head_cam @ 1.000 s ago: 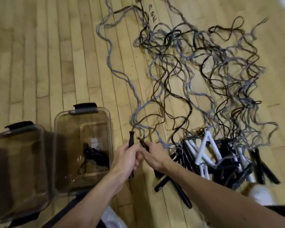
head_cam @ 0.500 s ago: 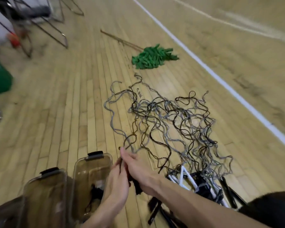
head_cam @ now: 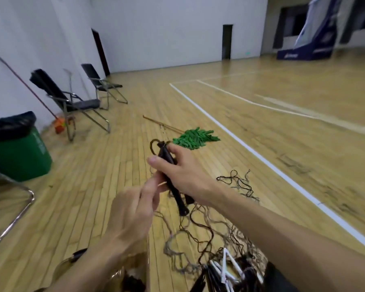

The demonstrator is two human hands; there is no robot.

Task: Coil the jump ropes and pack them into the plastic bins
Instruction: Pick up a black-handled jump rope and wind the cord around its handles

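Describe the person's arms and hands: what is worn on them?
Both are bare. The left hand and left forearm show no glove, sleeve, watch or ring; likewise the right hand and right forearm. No sleeve edge comes into view before the picture's bottom edge.

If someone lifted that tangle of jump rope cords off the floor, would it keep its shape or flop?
Probably flop: the jump rope cords lie in loose wavy loops, so they look limp. They cross one another, so lifting one would likely drag others. The black handles in the right hand stick out straight, so those seem stiff.
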